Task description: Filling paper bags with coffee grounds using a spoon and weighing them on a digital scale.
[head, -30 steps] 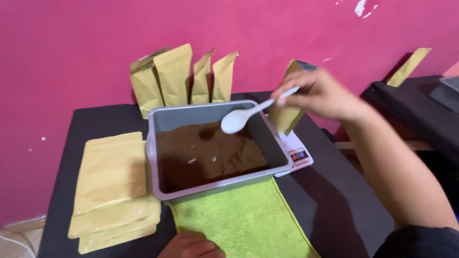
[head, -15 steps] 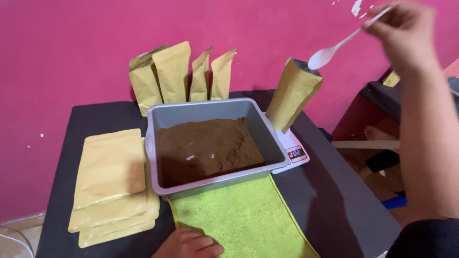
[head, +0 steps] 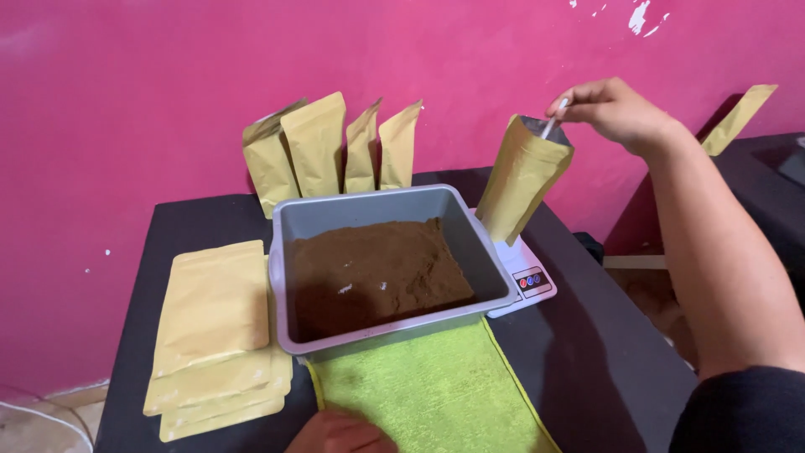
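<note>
Our right hand point(head: 616, 111) is pinching the handle of a white spoon point(head: 553, 117), whose bowl is dipping out of sight into the open top of a tan pouch point(head: 524, 178). That pouch is standing on a white scale point(head: 527, 277), just beside a grey tub point(head: 381, 210) of brown powder point(head: 377, 268). Our left hand point(head: 340, 432) is resting on the green cloth point(head: 436, 394); we cannot tell how its fingers lie. Flat pouches point(head: 218, 327) are lying stacked at the left, four more pouches point(head: 335, 151) leaning against the pink wall point(head: 168, 84).
</note>
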